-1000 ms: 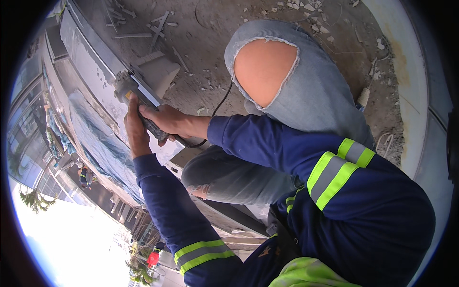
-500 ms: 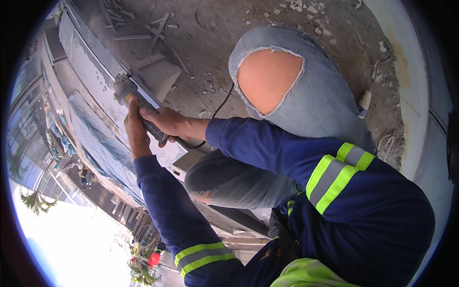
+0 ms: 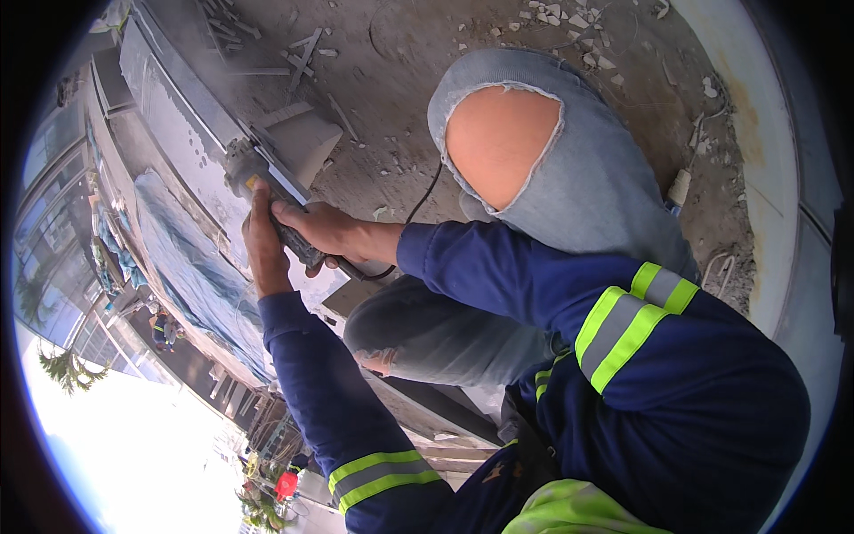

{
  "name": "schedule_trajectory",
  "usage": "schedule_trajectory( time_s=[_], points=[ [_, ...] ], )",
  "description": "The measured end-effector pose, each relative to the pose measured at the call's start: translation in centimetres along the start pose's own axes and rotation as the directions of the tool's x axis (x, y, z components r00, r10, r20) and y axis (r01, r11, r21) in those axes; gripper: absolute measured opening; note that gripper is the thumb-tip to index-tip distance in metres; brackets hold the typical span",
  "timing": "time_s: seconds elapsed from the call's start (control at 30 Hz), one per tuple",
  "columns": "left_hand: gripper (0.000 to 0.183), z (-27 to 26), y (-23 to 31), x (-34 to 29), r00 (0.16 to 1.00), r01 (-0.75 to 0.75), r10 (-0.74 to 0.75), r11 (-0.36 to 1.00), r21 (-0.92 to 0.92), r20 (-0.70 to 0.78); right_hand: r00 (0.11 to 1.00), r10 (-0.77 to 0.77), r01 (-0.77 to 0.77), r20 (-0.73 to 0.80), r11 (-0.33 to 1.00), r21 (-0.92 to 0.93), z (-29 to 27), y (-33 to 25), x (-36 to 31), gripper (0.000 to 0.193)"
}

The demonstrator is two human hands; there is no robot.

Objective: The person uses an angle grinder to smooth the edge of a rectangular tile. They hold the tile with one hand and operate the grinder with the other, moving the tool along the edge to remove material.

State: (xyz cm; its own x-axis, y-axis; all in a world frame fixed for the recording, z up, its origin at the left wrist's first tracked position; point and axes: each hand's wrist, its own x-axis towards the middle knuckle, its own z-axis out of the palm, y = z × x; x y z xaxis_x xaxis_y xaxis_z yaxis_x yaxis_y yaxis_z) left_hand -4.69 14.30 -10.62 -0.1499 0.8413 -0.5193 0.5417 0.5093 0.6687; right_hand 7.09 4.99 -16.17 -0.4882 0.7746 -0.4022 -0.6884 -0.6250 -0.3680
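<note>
My left hand [image 3: 264, 242] is wrapped round the front part of a grey angle grinder [image 3: 245, 169], thumb up near its head. My right hand [image 3: 322, 230] grips the tool's body farther back. The grinder's head rests at or just over the edge of a long light-grey slab [image 3: 182, 120]; its disc is hidden, so I cannot tell whether it touches. From the tool's rear a black cord [image 3: 427, 194] curves away over the ground. Pale dust hazes the area beyond the head.
Beside the slab stands a grey block [image 3: 307, 147]. Broken strips [image 3: 305, 60] and white chips [image 3: 578, 20] litter the dusty ground. A bluish sheet [image 3: 191, 249] lies left of the slab. My bent knee [image 3: 503, 147] is close by on the right. Another person [image 3: 162, 329] is far off at left.
Hands and grinder sit slightly farther right in the picture, and the slab and ground have shifted much the same way. Both hands keep their hold.
</note>
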Motion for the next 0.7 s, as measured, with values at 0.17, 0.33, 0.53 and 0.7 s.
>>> schedule_trajectory(
  time_s=[0.17, 0.33, 0.53, 0.7],
  points=[
    [0.060, -0.3, -0.5, -1.0, 1.000, -0.006, 0.006, 1.000, 0.004, 0.025, 1.000, -0.003, 0.003, -0.007, 1.000, 0.012, 0.3, 0.8, -1.0, 0.072],
    [0.059, -0.4, -0.5, -0.6, 0.998, 0.003, -0.003, 1.000, 0.003, 0.055, 0.998, -0.068, 0.067, 0.010, 0.996, 0.059, 0.1, 1.0, -0.5, 0.088],
    [0.060, -0.5, -0.2, 1.7, 1.000, -0.002, 0.002, 1.000, -0.001, 0.000, 0.999, -0.020, 0.020, -0.036, 1.000, -0.005, 0.0, 0.6, 2.3, 0.071],
    [0.062, -0.6, 0.3, 3.5, 1.000, 0.028, -0.027, 0.998, 0.058, -0.007, 1.000, -0.020, 0.020, 0.007, 1.000, 0.007, -0.5, -0.3, 4.1, 0.069]
  ],
)
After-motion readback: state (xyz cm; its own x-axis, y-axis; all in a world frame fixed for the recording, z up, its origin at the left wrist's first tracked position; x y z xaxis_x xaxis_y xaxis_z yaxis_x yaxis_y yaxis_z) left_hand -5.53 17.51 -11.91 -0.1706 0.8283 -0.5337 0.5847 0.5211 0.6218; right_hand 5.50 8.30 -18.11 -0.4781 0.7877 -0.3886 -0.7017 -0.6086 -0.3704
